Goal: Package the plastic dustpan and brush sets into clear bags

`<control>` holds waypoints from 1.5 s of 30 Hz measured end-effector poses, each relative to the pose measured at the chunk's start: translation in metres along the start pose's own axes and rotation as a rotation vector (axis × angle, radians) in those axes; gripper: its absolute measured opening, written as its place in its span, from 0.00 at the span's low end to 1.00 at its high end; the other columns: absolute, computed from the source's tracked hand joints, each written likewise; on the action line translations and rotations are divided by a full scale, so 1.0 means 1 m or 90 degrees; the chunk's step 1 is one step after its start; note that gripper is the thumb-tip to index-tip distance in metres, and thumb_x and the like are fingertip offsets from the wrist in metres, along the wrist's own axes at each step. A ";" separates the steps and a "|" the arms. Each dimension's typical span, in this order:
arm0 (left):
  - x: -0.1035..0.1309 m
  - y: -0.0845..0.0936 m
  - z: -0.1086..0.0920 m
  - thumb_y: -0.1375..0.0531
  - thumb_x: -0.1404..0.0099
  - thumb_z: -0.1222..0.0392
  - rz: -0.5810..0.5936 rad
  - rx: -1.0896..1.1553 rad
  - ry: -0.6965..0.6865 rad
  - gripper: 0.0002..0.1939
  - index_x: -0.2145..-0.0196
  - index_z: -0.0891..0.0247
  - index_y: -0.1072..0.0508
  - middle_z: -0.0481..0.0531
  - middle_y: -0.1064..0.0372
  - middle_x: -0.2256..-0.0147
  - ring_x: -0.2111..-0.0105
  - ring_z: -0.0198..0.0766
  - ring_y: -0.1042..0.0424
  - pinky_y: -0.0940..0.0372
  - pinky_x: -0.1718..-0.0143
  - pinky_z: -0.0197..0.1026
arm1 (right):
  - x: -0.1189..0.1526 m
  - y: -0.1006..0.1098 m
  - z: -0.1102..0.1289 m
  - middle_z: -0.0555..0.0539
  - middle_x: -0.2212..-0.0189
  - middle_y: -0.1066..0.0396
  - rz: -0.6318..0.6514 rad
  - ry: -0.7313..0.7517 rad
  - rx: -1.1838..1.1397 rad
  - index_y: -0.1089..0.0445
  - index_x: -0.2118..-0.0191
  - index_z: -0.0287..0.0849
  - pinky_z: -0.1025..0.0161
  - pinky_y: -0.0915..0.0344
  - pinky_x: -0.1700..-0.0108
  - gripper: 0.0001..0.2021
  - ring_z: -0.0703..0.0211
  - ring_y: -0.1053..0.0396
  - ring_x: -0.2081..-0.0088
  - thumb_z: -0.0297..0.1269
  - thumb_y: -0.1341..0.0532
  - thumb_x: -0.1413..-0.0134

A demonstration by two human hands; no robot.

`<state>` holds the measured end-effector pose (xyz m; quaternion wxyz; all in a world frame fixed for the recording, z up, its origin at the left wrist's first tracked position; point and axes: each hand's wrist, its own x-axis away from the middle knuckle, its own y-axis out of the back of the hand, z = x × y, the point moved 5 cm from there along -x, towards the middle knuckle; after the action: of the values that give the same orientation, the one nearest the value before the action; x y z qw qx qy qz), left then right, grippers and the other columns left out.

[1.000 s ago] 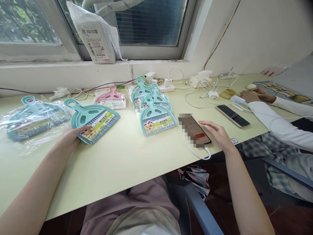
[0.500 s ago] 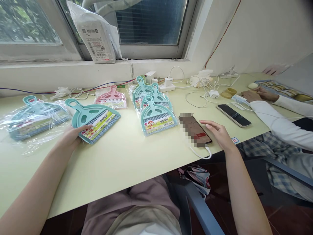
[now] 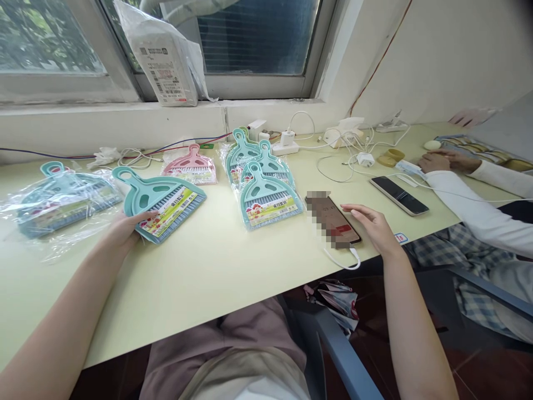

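The dustpan set point(image 3: 166, 214) could have tipped, as just one hand held one side of it.
The left hand point(image 3: 122, 230) pinched its near side, thumb on top, fingers tucked under, so the far side could have dropped if that pinch got loose. A bagged set point(image 3: 62, 205) lay left of that hand, and its floppy plastic could have snagged the hand. The right hand point(image 3: 372, 228) had its fingers loosely spread and gripped nothing, just beside the phone point(image 3: 333, 216); I can't tell if they touched. A bump there could have pushed the phone, or a tug on its white cord point(image 3: 353, 260), near the bench point(image 3: 187, 283) edge, could have pulled it down.
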<state>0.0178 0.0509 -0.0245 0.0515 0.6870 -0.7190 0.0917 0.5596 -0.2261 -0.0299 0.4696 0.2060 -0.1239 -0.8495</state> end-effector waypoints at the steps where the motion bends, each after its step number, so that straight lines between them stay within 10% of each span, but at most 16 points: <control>1: -0.001 0.001 0.001 0.29 0.58 0.75 0.002 -0.002 0.003 0.35 0.51 0.65 0.32 0.50 0.23 0.67 0.73 0.39 0.23 0.24 0.74 0.38 | 0.000 0.000 0.000 0.48 0.51 0.25 -0.001 0.000 0.000 0.23 0.55 0.51 0.46 0.42 0.36 0.15 0.46 0.32 0.44 0.50 0.40 0.43; 45: 0.002 -0.003 -0.001 0.34 0.53 0.78 0.010 0.018 -0.012 0.29 0.52 0.66 0.33 0.52 0.23 0.70 0.75 0.40 0.23 0.25 0.76 0.38 | -0.005 0.008 -0.016 0.46 0.52 0.25 -0.044 -0.005 -0.049 0.25 0.55 0.48 0.46 0.34 0.42 0.14 0.49 0.27 0.53 0.38 0.38 0.49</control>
<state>0.0209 0.0488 -0.0229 0.0339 0.6828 -0.7235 0.0960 0.5754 -0.2267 -0.0396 0.4471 0.1883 -0.0858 -0.8702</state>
